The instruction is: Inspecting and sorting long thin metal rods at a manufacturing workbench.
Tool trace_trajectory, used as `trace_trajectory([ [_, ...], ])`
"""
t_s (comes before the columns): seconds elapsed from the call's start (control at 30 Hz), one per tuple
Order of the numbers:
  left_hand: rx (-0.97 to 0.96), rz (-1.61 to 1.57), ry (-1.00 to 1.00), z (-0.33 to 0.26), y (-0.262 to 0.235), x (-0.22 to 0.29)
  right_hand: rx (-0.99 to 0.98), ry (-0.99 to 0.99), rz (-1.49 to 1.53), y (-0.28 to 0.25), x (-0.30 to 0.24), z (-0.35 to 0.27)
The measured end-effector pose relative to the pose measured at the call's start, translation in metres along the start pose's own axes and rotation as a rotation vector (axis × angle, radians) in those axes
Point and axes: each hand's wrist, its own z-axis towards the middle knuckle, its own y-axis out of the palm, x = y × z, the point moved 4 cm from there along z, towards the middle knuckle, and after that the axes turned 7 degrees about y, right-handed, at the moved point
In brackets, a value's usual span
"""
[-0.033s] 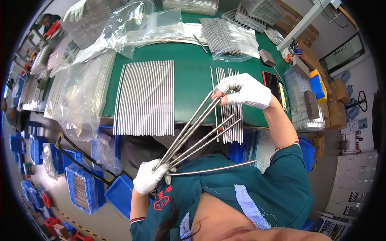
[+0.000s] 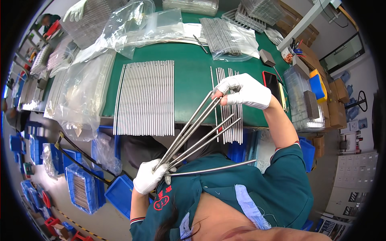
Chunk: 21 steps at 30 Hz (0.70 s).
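Note:
My left hand [image 2: 148,176], in a white glove, is closed around the lower ends of several thin metal rods [image 2: 189,127], which fan out up and to the right. One rod lies apart from the fan, nearly level across my shirt. My right hand [image 2: 244,91], in a white glove with bare fingertips, pinches the upper ends of some of these rods between thumb and fingers. Beneath it on the green table lies a loose group of rods [image 2: 237,128]. To the left, a neat row of rods [image 2: 144,98] lies side by side.
Bagged rods [image 2: 225,38] lie at the back of the green table [image 2: 193,60]. A phone [image 2: 271,83] and grey blocks [image 2: 267,58] are at the right, beside clear plastic trays [image 2: 297,96]. Plastic-wrapped stacks [image 2: 80,88] stand at the left. Blue bins [image 2: 120,195] sit on the floor.

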Motion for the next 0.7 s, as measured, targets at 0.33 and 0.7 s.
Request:
trace_trajectory([
  [0.33, 0.012, -0.032, -0.025, -0.001, 0.003, 0.006, 0.261, -0.052, 0.134, -0.02, -0.006, -0.004],
  [0.7, 0.008, 0.059, -0.023, 0.002, 0.001, 0.008, 0.07, -0.124, 0.013, 0.003, -0.02, -0.003],
])
